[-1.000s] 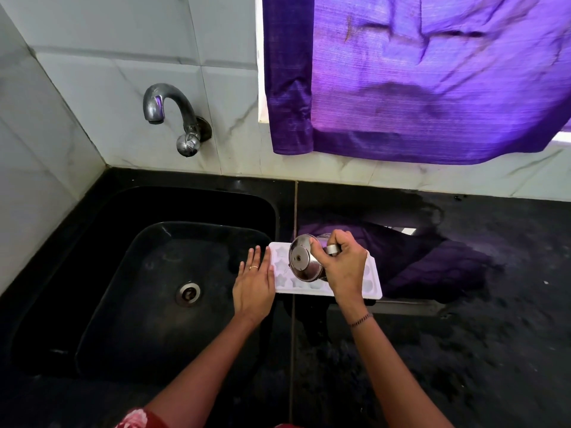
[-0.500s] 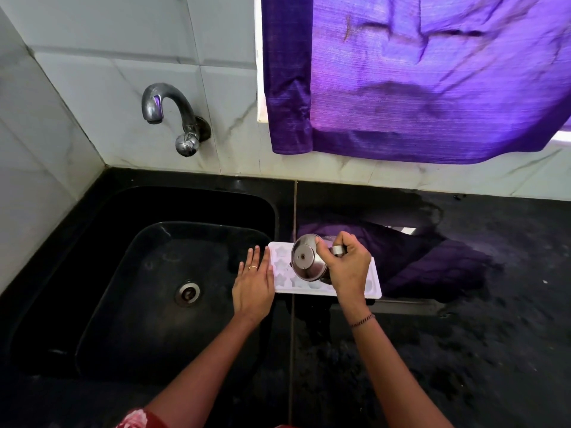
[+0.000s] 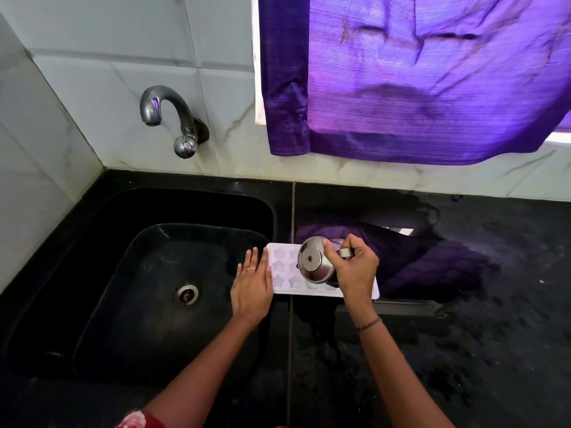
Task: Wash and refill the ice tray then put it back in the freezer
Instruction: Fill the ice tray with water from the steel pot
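A white ice tray (image 3: 282,270) with star-shaped cells lies flat on the black counter, just right of the sink. My left hand (image 3: 251,284) rests flat with straight fingers against the tray's left end. My right hand (image 3: 355,267) grips the handle of a small steel cup (image 3: 313,262), which is tipped over the tray's middle cells with its base facing me. The cup and my right hand hide the tray's right half.
The black sink (image 3: 92,273) with its drain (image 3: 187,294) is on the left, under a steel tap (image 3: 168,115) on the tiled wall. A purple curtain (image 3: 417,78) hangs above the counter (image 3: 463,350), which is wet and reflective.
The tilted cup has shifted slightly to the right along the tray. My left hand has stayed in place.
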Demonstrator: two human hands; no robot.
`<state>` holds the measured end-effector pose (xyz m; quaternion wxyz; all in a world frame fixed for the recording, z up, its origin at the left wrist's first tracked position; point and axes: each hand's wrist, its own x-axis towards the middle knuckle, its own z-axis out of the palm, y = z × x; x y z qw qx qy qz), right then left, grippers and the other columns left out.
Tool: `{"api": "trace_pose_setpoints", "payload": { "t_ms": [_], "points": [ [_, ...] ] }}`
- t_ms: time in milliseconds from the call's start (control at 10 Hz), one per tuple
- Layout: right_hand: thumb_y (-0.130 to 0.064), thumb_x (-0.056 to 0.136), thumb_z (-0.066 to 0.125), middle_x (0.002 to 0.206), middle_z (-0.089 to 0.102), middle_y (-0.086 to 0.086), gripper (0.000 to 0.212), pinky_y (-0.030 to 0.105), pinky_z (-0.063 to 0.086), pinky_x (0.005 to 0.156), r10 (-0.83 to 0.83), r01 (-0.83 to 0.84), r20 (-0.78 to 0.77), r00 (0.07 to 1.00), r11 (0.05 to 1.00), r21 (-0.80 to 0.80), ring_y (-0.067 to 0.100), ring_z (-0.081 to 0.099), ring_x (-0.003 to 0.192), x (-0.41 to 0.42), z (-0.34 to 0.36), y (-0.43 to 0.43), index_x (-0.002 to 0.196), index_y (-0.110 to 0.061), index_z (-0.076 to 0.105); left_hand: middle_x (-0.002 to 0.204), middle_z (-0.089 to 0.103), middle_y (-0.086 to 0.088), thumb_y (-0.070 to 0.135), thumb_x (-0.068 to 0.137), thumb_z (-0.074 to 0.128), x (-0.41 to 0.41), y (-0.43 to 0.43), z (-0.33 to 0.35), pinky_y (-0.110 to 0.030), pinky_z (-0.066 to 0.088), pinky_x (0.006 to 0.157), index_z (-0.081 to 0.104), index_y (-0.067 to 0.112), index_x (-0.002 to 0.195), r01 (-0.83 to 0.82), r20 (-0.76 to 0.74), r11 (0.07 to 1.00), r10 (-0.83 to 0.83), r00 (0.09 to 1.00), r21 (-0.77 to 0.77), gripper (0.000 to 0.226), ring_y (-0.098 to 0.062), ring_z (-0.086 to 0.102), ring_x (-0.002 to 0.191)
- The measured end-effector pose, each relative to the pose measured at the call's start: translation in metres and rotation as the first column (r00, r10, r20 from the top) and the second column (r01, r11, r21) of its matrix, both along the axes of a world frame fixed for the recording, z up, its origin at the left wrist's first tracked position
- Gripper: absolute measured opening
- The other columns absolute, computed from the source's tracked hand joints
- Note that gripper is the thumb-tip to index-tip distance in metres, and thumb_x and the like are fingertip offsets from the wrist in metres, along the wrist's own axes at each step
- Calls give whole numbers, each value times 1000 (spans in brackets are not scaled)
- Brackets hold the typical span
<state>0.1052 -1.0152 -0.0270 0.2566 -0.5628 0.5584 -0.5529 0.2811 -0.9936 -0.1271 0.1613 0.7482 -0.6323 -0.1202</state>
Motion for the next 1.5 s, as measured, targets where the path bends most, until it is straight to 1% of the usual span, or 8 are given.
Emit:
{"api": "trace_pose_setpoints", "payload": {
  "t_ms": [200, 600, 800, 900, 1000, 1200, 1300, 1500],
  "points": [
    [-7, 73, 76, 54, 33, -2, 44, 22, 28, 50, 21, -27, -96, 995, 998, -63, 14, 30, 55, -3, 0, 0, 55, -7, 36, 158, 16, -3, 46, 84, -11, 0, -1, 0, -33, 8, 119, 15, 20, 150, 1, -9, 1000, -1, 1000, -3, 75, -15, 6, 147],
    [-5, 71, 77, 53, 32, -11, 44, 15, 28, 50, 36, -55, -203, 979, 995, -88, 9, 29, 56, -5, 3, 1, 56, -12, 36, 158, 16, -3, 46, 84, -11, 0, 0, 0, -33, 8, 119, 15, 20, 150, 2, -5, 1000, -2, 1000, -7, 76, -15, 6, 147],
    [-6, 71, 77, 53, 32, -10, 44, 24, 28, 50, 36, -55, -195, 980, 994, -92, 14, 31, 57, -5, 3, 0, 55, -12, 36, 157, 17, -3, 45, 85, -9, 1, -1, -2, -33, 9, 119, 18, 20, 149, 0, -11, 1000, 0, 1000, -14, 74, -15, 7, 147],
    [-6, 72, 77, 53, 32, -8, 44, 24, 28, 50, 27, -41, -171, 985, 996, -80, 14, 31, 57, -6, 1, 0, 54, -9, 37, 157, 17, -3, 46, 85, -9, 0, -1, -1, -32, 8, 118, 17, 20, 150, -1, -13, 1000, 0, 1000, -14, 74, -15, 7, 147],
    [-8, 73, 76, 53, 31, -9, 49, 18, 27, 50, -2, -6, -128, 992, 998, -56, 12, 28, 55, -6, -1, -1, 54, -15, 32, 158, 16, -3, 46, 85, -9, 0, 0, -1, -32, 7, 118, 16, 20, 150, -2, -16, 1000, 2, 1000, -13, 74, -14, 6, 147],
    [-14, 77, 75, 49, 33, -4, 47, 25, 30, 51, -101, 92, 81, 992, 991, 99, 7, 27, 51, -11, -2, -4, 53, -11, 35, 158, 15, -1, 46, 84, -9, 0, -1, 0, -31, 6, 118, 15, 21, 150, -5, -13, 1000, 5, 1000, -11, 74, -13, 6, 146],
    [-12, 78, 75, 49, 32, -7, 50, 28, 31, 51, -120, 103, 162, 979, 989, 110, 9, 28, 51, -15, 0, -4, 51, -20, 33, 158, 14, -1, 46, 84, -10, 0, 0, -1, -31, 5, 118, 14, 20, 150, -4, -18, 1000, 4, 1000, -9, 74, -13, 5, 146],
    [-13, 78, 74, 49, 34, -4, 48, 29, 32, 52, -119, 106, 128, 985, 989, 105, 10, 29, 51, -23, 1, -1, 51, -18, 35, 158, 15, -1, 47, 85, -9, 0, 1, -1, -31, 6, 118, 15, 20, 149, -11, -23, 1000, 10, 1000, -14, 74, -13, 5, 146]
  ]
}}
